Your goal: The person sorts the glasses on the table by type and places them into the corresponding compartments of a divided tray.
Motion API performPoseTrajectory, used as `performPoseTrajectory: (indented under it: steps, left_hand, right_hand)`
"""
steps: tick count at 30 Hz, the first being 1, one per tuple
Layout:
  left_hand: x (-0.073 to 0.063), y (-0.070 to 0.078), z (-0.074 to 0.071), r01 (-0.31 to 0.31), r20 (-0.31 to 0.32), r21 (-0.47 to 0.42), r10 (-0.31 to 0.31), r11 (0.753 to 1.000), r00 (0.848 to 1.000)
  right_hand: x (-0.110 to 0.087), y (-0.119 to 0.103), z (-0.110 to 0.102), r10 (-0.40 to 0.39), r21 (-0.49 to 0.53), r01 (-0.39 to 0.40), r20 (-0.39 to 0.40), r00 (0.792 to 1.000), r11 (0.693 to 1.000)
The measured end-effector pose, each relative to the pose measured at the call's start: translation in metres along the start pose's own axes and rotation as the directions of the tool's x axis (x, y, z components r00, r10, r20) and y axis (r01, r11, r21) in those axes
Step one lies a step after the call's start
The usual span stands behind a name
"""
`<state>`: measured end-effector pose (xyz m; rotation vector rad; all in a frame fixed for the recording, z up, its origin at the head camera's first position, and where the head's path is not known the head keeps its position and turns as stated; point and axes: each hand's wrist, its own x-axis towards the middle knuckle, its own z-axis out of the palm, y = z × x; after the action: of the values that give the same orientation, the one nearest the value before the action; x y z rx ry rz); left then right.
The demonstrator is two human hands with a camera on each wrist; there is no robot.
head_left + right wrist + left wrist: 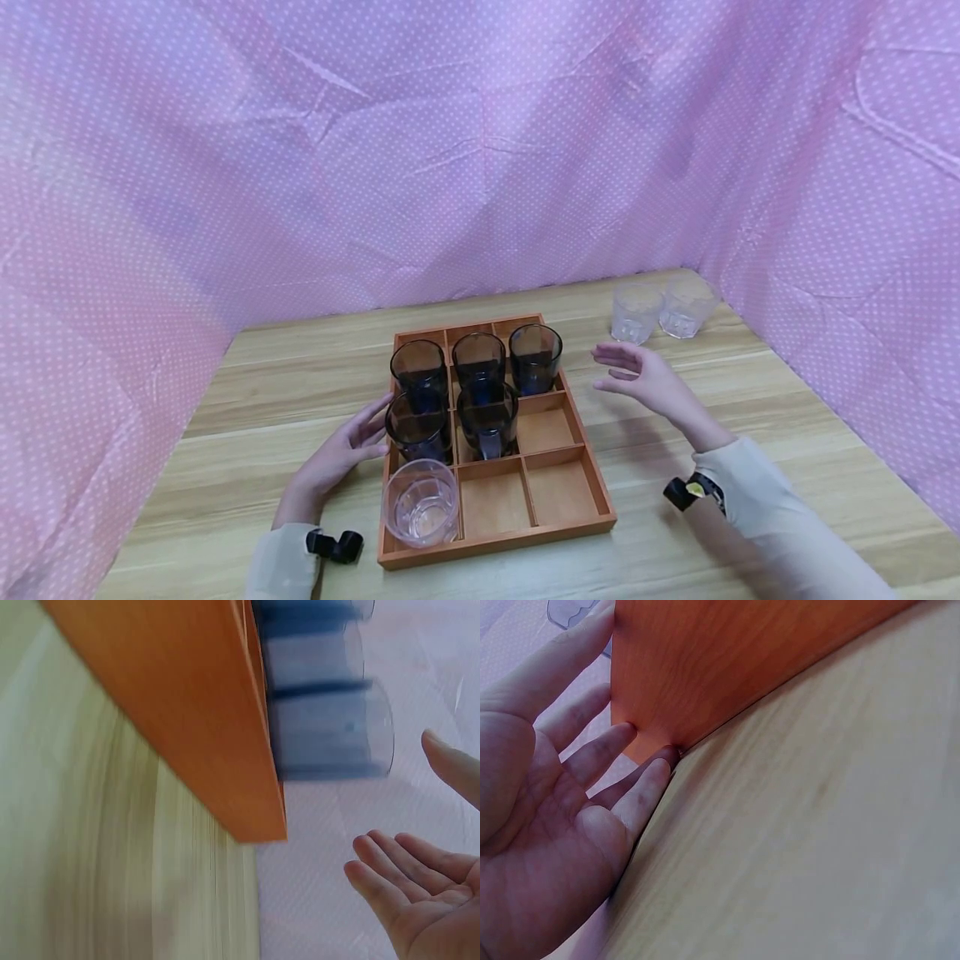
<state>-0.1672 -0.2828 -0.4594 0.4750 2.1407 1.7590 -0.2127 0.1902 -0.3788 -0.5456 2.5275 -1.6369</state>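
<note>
My left hand [347, 447] lies along the left side of a wooden compartment tray [495, 546], its fingertips touching the outer wall [697, 660] in the left wrist view. Several dark tinted glasses [536, 354] stand upright in the tray's compartments; one in the middle column shows a handle-like shape at its front. A transparent glass [422, 508] occupies the front left compartment. Held over the table to the right of the tray, my right hand [641, 379] has loosely bent fingers with nothing in them. Beyond it stand two transparent glasses, the nearer one [636, 315] close to its fingertips.
The farther transparent glass [686, 308] is by the back right corner of the wooden table [285, 375]. Pink dotted cloth [480, 167] hangs behind the table and along both sides. Low dividers [529, 492] split the tray into compartments.
</note>
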Motion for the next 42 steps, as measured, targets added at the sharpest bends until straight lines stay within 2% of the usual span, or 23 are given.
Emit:
performPoseTrajectory:
  steps: [15,26,31,42]
  left_hand:
    - [0.001,-0.001,-0.001,-0.014,0.005,-0.01,0.014,1.0,1.0]
    - [0.001,0.002,-0.002,0.02,-0.002,-0.015,-0.02,1.0,1.0]
    - [0.001,0.002,-0.002,0.0,0.005,-0.004,0.0,1.0,1.0]
    - [0.0,0.003,-0.002,0.022,-0.004,0.005,-0.022,1.0,1.0]
  right_hand:
    - [0.03,0.014,-0.041,0.053,-0.075,-0.064,-0.142,0.989,0.995]
    - [0.049,0.024,-0.063,0.073,-0.11,-0.102,-0.247,0.966,0.989]
    - [0.056,0.03,-0.071,0.096,-0.15,-0.142,-0.28,0.955,0.978]
    - [0.063,0.04,-0.077,0.157,-0.231,-0.231,-0.299,0.941,0.945]
